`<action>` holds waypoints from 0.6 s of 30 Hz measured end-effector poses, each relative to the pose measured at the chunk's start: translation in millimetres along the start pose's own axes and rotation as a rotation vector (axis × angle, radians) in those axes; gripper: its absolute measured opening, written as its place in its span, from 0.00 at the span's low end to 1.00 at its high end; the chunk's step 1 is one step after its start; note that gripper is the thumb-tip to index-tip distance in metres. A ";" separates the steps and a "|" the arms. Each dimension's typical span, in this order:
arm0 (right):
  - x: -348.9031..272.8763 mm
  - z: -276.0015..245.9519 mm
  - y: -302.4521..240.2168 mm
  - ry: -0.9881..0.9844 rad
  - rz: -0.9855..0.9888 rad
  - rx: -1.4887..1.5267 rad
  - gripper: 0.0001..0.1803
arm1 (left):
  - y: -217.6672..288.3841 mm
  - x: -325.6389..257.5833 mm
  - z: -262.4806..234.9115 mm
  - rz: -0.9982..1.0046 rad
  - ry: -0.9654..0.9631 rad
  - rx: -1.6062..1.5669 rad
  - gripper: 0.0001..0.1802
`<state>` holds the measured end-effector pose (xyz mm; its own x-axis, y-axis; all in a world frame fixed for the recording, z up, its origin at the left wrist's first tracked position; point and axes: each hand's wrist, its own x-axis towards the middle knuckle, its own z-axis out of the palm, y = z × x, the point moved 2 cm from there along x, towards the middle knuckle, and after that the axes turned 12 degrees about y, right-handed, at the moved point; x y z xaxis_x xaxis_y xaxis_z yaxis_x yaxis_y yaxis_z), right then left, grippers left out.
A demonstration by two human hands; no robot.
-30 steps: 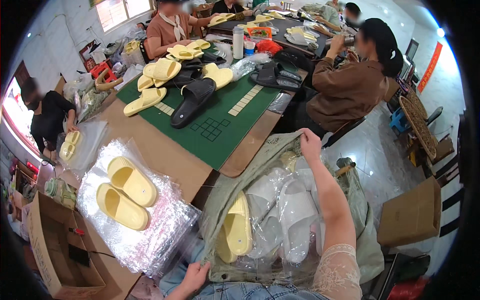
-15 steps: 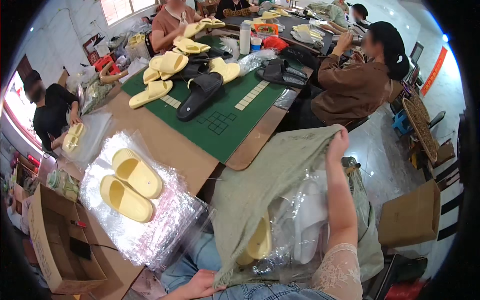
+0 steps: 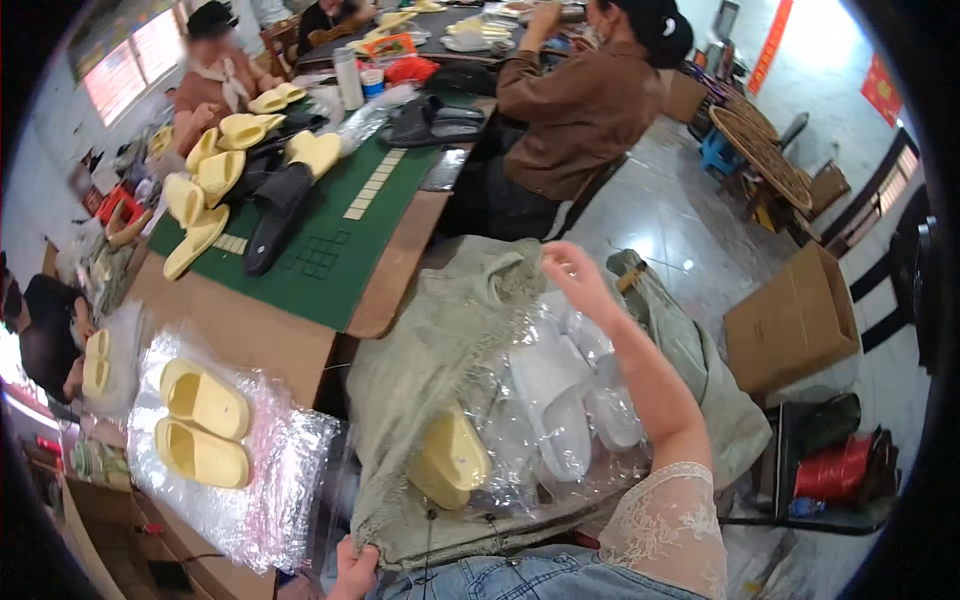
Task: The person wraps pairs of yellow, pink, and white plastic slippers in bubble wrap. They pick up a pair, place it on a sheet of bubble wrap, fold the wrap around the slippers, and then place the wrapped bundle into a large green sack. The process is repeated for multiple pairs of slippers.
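Note:
A grey-green woven sack [image 3: 430, 300] lies mouth-up against my lap, its opening spread wide. My right hand [image 3: 580, 280] is closed at the sack's far rim, with the arm reaching across the opening. Down at the near left corner, my left hand [image 3: 355, 568] grips the sack's edge. Inside are white slippers [image 3: 550, 390] in clear plastic bags and a yellow slipper [image 3: 455, 455], partly covered by the cloth. To the left, a pair of yellow slippers [image 3: 205, 415] rests on a stack of clear plastic bags [image 3: 275, 470].
A green-topped table [image 3: 340, 265] ahead carries yellow and black slippers [image 3: 275, 215]. A person in brown [image 3: 580, 110] sits beyond the sack; other people sit around the tables. Cardboard boxes stand at right [image 3: 790, 320] and lower left [image 3: 110, 530].
My view has swung to the right. The sack's far rim is drawn back with my right hand, and more bagged white slippers show. My left hand now grips the sack's near left corner.

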<state>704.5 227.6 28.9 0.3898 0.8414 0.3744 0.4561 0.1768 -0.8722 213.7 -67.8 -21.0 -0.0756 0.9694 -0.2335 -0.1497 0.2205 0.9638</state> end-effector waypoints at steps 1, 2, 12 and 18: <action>0.6 -23.4 3.9 0.063 -0.033 -0.004 0.14 | -14.5 -3.4 -8.7 -0.055 0.093 -0.072 0.17; 3.9 -55.6 13.1 0.156 0.040 -0.042 0.15 | -26.8 -6.6 -17.0 -0.065 0.119 -0.079 0.18; -75.2 -167.0 176.6 -0.122 0.435 -0.628 0.28 | 45.3 32.7 44.2 -0.081 0.155 0.039 0.33; -95.1 -155.6 209.7 0.201 0.411 -0.176 0.15 | 40.5 84.0 86.1 0.405 0.055 0.558 0.55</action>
<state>887.5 105.2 -140.6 0.7045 0.7053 0.0788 0.3540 -0.2530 -0.9004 286.2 31.9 9.5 -0.0707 0.9834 0.1670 0.4293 -0.1211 0.8950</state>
